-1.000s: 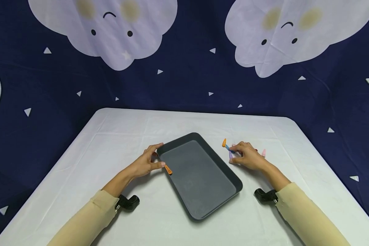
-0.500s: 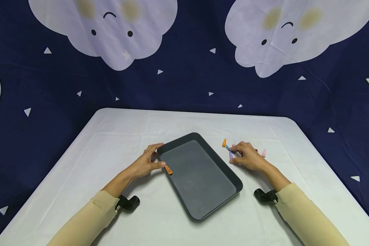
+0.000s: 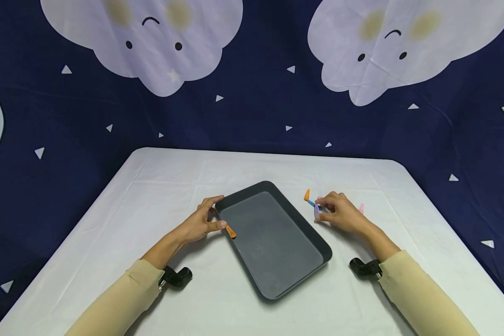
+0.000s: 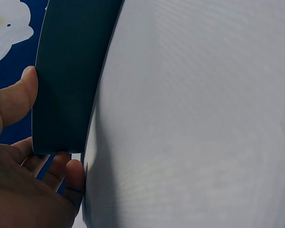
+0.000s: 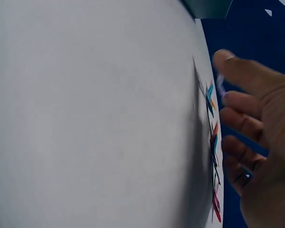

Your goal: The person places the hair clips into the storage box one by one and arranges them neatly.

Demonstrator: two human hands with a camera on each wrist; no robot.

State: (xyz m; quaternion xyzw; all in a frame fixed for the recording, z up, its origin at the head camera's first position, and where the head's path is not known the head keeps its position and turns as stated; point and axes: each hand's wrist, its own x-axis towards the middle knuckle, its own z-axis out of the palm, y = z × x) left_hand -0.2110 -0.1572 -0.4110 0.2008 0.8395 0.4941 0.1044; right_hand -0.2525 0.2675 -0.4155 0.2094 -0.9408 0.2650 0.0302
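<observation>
The fingers of the right hand (image 3: 340,213) pinch a purple clip (image 3: 317,213) right of centre, thumb and forefinger nearly together; those of the left hand (image 3: 199,224) grip the gray tray (image 3: 270,242) by its upper-left side, thumb at the rim. A dark blue backdrop (image 3: 260,112) fills the upper frame, meeting the far edge of the white worktop (image 3: 122,233), which leaves room left of the tray and below it. The tray slants across the centre, well inside every edge. An orange clip (image 3: 231,231) sits at its left rim, by the thumb; a blue clip (image 3: 311,203) and a pink clip (image 3: 361,208) lie right of it. The left wrist view adds the tray's outer wall and curled fingers; the right wrist view reveals a reddish clip (image 5: 216,206) at lower right, below the hand.
</observation>
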